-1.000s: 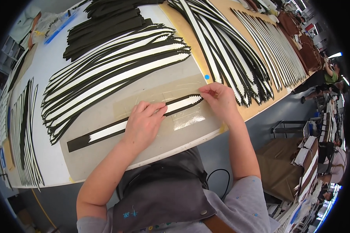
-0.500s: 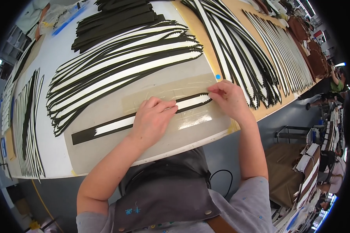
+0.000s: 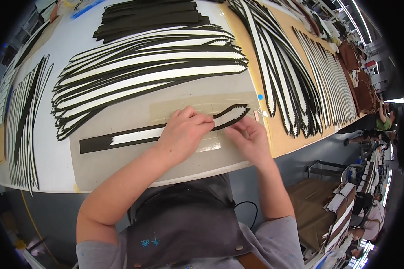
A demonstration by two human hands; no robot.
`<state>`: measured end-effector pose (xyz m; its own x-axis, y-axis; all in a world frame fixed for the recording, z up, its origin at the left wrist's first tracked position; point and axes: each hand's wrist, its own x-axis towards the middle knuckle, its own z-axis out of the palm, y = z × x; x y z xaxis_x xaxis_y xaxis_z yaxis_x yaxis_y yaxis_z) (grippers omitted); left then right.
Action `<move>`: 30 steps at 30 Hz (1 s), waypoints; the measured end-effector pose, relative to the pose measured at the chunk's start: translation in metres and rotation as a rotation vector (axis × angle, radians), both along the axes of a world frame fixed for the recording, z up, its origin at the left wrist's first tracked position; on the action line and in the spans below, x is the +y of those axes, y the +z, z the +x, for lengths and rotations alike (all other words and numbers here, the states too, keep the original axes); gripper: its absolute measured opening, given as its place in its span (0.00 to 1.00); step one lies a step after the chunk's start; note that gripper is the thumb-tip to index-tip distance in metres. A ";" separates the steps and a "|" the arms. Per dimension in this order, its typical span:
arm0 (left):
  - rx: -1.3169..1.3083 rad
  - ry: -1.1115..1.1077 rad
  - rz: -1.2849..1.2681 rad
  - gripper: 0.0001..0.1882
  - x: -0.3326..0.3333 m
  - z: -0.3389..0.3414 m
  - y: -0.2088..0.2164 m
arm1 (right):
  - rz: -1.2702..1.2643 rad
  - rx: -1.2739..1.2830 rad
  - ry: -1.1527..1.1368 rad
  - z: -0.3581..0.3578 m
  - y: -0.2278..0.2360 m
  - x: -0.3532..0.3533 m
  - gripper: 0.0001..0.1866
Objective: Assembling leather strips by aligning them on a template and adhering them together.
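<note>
A long black strip with a white middle band (image 3: 141,136) lies slantwise on a grey mat (image 3: 121,168), partly over a clear sheet (image 3: 208,143). Its left end is plain black; its right end is pointed, with toothed white edges. My left hand (image 3: 184,133) rests over the strip's middle with bunched fingers pressing on it and covers that stretch. Beside the pointed end, my right hand (image 3: 250,140) has its fingertips closed at the strip's near edge. There the strip bows up toward the far side. The exact fingertip contact is partly hidden.
Beyond the mat lies a stack of similar black-and-white strips (image 3: 143,76), with plain black strips (image 3: 150,19) behind it. More strips (image 3: 287,76) cover the board at right, and narrow ones (image 3: 29,121) lie at far left. A blue dot (image 3: 260,97) marks the table near my right hand.
My right hand has moved from the strip's tip to its near edge, slightly toward me. The pointed end now curves away to the far side. My left hand still presses the middle.
</note>
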<state>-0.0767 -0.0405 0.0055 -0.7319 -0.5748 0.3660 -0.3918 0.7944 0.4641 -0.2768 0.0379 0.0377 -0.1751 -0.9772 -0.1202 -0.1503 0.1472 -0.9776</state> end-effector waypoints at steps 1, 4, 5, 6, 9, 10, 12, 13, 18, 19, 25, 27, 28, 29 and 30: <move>0.004 0.001 0.004 0.13 -0.001 0.000 0.000 | -0.053 0.029 -0.040 0.006 -0.008 0.002 0.10; 0.002 -0.015 -0.008 0.12 -0.003 0.000 0.000 | -0.180 0.616 -0.049 0.010 -0.029 0.006 0.10; 0.002 -0.023 -0.022 0.12 -0.004 -0.001 -0.001 | -0.273 0.613 -0.067 0.014 -0.030 0.006 0.12; 0.002 -0.031 -0.035 0.11 -0.004 -0.001 -0.002 | -0.270 0.613 -0.065 0.018 -0.030 0.005 0.12; 0.040 -0.040 0.013 0.09 -0.007 0.001 -0.004 | -0.423 0.648 -0.066 0.025 -0.031 0.003 0.17; 0.042 -0.043 0.012 0.09 -0.007 0.001 -0.004 | -0.423 0.650 -0.068 0.027 -0.030 0.004 0.17; 0.084 0.070 0.203 0.08 -0.005 0.000 -0.004 | -0.407 0.707 -0.006 0.028 -0.029 0.006 0.19; 0.083 0.067 0.203 0.08 -0.004 0.001 -0.001 | -0.393 0.688 0.030 0.026 -0.029 0.007 0.22; 0.131 0.175 0.710 0.11 -0.007 0.002 0.014 | -0.391 0.788 0.113 0.026 -0.028 0.014 0.25; 0.123 0.173 0.711 0.11 -0.007 0.003 0.013 | -0.406 0.836 0.144 0.026 -0.028 0.014 0.27; 0.309 -0.035 0.400 0.20 -0.021 0.011 -0.006 | -0.438 1.017 0.179 0.033 -0.021 0.013 0.29; 0.246 -0.058 0.439 0.23 -0.020 0.017 0.005 | -0.437 1.028 0.176 0.033 -0.024 0.014 0.30; 0.239 -0.048 0.440 0.23 -0.020 0.021 0.011 | -0.433 1.048 0.171 0.033 -0.026 0.014 0.31; 0.220 -0.012 0.567 0.24 -0.019 0.025 0.016 | -0.436 1.037 0.178 0.033 -0.025 0.014 0.31; 0.202 0.028 0.694 0.25 -0.018 0.029 0.019 | -0.426 1.041 0.167 0.033 -0.024 0.015 0.31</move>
